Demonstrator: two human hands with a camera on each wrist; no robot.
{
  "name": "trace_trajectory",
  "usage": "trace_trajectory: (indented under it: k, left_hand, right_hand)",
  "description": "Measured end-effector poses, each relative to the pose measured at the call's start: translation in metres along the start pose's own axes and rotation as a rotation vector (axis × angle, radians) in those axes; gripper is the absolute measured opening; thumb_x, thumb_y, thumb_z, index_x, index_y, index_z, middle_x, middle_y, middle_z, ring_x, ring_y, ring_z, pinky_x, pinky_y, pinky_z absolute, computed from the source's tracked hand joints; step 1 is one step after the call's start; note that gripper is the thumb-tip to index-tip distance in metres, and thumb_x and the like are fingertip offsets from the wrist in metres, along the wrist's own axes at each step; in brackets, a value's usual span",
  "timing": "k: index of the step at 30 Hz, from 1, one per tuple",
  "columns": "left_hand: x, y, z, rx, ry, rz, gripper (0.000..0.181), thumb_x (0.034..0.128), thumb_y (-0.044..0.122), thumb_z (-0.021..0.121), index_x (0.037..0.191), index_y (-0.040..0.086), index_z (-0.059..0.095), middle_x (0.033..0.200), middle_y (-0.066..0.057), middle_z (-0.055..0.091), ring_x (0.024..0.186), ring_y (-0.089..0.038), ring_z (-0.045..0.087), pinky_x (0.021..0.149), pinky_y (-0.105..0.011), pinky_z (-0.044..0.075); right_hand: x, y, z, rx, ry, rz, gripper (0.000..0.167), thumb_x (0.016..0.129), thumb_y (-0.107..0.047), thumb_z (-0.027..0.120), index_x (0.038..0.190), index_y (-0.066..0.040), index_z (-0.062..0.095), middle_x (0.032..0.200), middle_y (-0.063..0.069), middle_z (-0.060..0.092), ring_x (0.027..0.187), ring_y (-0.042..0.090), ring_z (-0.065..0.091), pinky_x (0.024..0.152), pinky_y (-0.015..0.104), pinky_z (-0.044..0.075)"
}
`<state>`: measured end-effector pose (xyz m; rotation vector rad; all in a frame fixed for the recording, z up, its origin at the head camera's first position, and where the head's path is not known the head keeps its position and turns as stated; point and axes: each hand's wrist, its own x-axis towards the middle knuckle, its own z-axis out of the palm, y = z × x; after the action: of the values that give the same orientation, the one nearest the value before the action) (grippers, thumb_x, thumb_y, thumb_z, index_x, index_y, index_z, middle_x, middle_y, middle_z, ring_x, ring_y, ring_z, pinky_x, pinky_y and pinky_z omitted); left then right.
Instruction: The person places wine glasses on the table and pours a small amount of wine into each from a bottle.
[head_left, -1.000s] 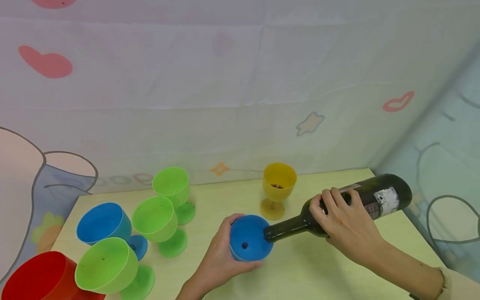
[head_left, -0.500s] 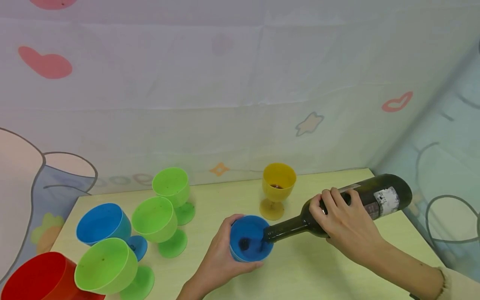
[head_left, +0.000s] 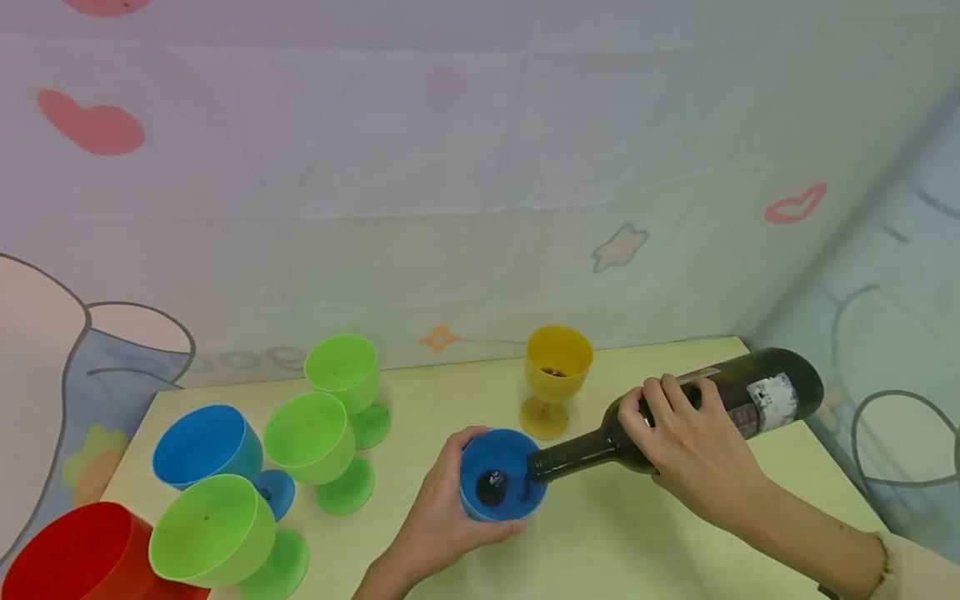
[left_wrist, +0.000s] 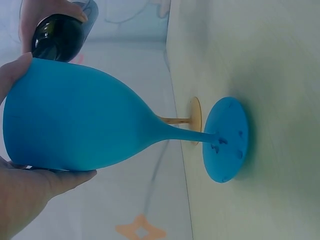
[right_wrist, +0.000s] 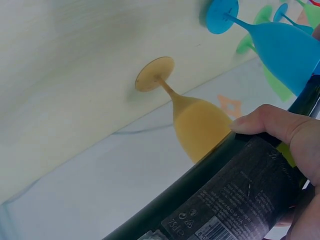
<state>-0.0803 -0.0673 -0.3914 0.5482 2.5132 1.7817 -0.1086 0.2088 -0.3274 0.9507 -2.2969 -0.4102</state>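
Note:
My left hand (head_left: 442, 500) grips the bowl of a blue goblet (head_left: 472, 450), whose foot (left_wrist: 226, 140) appears to rest on the table in the left wrist view. Dark liquid (head_left: 492, 488) pools at the bottom of the goblet. In my right hand (head_left: 693, 437) is a dark green wine bottle (head_left: 570, 458), held tilted with its neck at the goblet's right rim. A thin dark stream runs down inside from its mouth. The thumb (right_wrist: 270, 120) lies along the bottle in the right wrist view, above the printed label (right_wrist: 235, 195).
A yellow goblet (head_left: 558, 358) with a little dark liquid stands behind the bottle neck. On the left are several green goblets (head_left: 311, 437), another blue goblet (head_left: 206, 446) and a red one (head_left: 75, 558). Patterned cloth (head_left: 375, 167) rises behind the pale table (head_left: 442, 400).
The dark liquid in the held blue goblet has grown from a small spot to a wider pool, and a stream from the bottle now shows. Both hands stay nearly still.

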Motion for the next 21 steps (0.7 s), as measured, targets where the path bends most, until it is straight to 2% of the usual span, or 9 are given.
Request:
trace_trajectory:
  k: [7,21]
  left_hand:
    - [0.0007,-0.0018,0.0004,-0.006,0.005,0.013,0.086,0.0605,0.026,0.085,0.129,0.012,0.035,0.123,-0.007,0.048,0.110,-0.029,0.046,0.087,-0.050,0.040]
    - [0.0011,-0.0033,0.0005,-0.027,-0.002,0.027,0.085,0.0606,0.027,0.085,0.129,0.015,0.036,0.123,-0.005,0.048,0.109,-0.026,0.047,0.087,-0.050,0.040]
  right_hand:
    - [-0.0002,0.0002,0.0005,-0.010,0.000,0.001,0.068,0.045,-0.024,0.081,0.096,0.002,0.044,0.081,0.020,0.045,0.074,0.035,0.048,0.063,0.052,0.041]
    - [-0.0006,0.0005,0.0012,0.020,-0.018,0.004,0.078,0.039,-0.028,0.087,0.097,0.002,0.044,0.082,0.022,0.045,0.075,0.037,0.047,0.064,0.053,0.041]
